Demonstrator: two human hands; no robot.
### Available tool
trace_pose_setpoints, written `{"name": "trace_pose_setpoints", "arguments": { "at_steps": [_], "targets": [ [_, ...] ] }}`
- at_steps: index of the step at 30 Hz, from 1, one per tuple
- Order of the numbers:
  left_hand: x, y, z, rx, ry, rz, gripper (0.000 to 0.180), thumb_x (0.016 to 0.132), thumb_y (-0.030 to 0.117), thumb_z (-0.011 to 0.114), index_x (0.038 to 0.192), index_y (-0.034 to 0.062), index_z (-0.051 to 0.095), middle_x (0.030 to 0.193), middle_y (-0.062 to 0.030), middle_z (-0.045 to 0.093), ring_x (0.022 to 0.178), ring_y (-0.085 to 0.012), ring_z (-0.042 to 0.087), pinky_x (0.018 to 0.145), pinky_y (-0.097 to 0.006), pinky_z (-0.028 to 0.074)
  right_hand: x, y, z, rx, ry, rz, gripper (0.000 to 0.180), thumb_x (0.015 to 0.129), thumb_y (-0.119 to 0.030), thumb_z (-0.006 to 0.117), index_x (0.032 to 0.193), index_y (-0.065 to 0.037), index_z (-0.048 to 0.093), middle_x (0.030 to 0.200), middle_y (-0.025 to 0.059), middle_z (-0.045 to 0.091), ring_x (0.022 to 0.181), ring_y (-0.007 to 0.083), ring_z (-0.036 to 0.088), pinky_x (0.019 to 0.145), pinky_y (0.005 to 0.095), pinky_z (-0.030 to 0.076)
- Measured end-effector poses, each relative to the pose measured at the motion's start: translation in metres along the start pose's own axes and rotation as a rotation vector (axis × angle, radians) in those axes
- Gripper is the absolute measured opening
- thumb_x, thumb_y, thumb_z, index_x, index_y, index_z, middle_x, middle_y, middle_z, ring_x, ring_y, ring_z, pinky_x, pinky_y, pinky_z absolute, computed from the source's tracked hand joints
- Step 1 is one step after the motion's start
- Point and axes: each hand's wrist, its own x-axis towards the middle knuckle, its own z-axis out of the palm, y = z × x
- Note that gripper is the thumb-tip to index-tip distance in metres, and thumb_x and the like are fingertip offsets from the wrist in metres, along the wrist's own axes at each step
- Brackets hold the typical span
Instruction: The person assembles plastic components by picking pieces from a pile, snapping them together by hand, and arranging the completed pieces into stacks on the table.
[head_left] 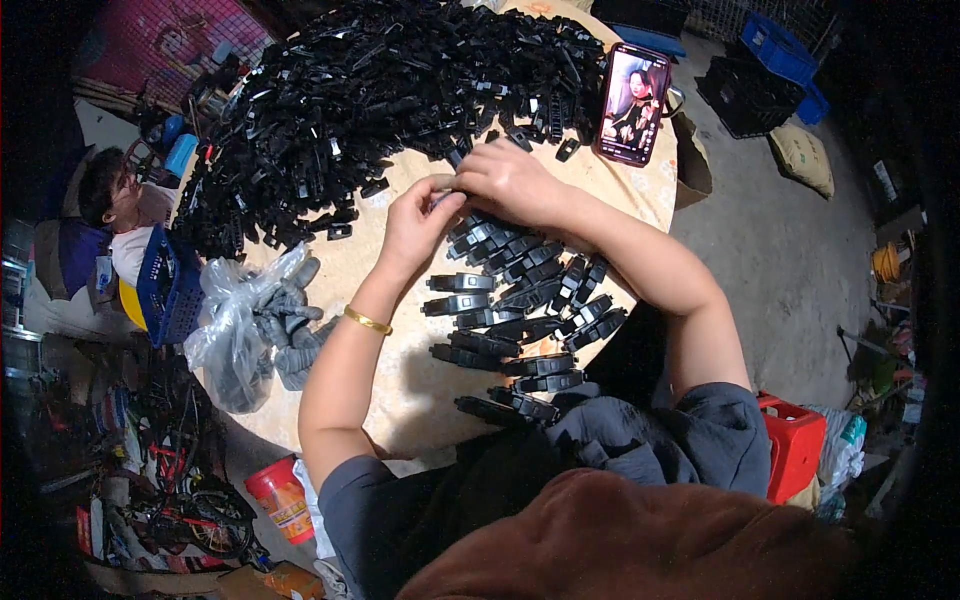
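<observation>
Black parts [465,304] nearby; left hand [422,218], right hand [510,185] together, fingers curled, can't tell grip

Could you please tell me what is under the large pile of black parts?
The black pile rests on a pale patterned tabletop, visible along the pile's near edge; whatever else lies beneath is hidden.

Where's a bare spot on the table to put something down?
Between the phone and right forearm, and between the left forearm and the nearer black parts. It's crowded on the far side, under the black heap, and around the plastic bag.
</observation>
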Motion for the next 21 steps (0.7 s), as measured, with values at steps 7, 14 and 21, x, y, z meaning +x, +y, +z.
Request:
{"name": "trace_pose_setpoints", "arguments": {
  "at_steps": [7,14,21],
  "targets": [
    [0.004,0.001,-0.014,0.471,0.065,0.106,0.022,0.085,0.016,0.067,0.101,0.0005,0.065,0.079,-0.0114,0.068,0.073,-0.0173,0.066,0.066,-0.029,0.051,-0.001,0.027,-0.025,0.236,0.21,0.432,0.021,0.083,-0.02,0.068,0.093,-0.002,0.068,0.089,0.0124,0.066,0.082,0.027,0.064,0.072,0.0342,0.051],
    [0.004,-0.007,-0.019,0.8,0.118,0.327,0.024,0.08,0.018,0.07,0.096,0.001,0.067,0.087,-0.0167,0.063,0.084,-0.0326,0.06,0.078,-0.039,0.047,-0.016,0.059,-0.051,0.059,0.022,0.731,0.024,0.083,-0.026,0.064,0.094,-0.005,0.071,0.09,0.0135,0.068,0.084,0.0298,0.065,0.075,0.0387,0.052],
    [-0.001,0.001,-0.014,0.866,0.063,0.349,0.022,0.076,0.013,0.071,0.094,0.0022,0.069,0.087,-0.0139,0.06,0.089,-0.0315,0.055,0.08,-0.038,0.045,-0.015,0.044,-0.022,-0.217,-0.214,0.616,0.031,0.077,-0.028,0.07,0.096,-0.004,0.068,0.089,0.0161,0.063,0.089,0.0328,0.061,0.076,0.0419,0.051]
  ]
}}
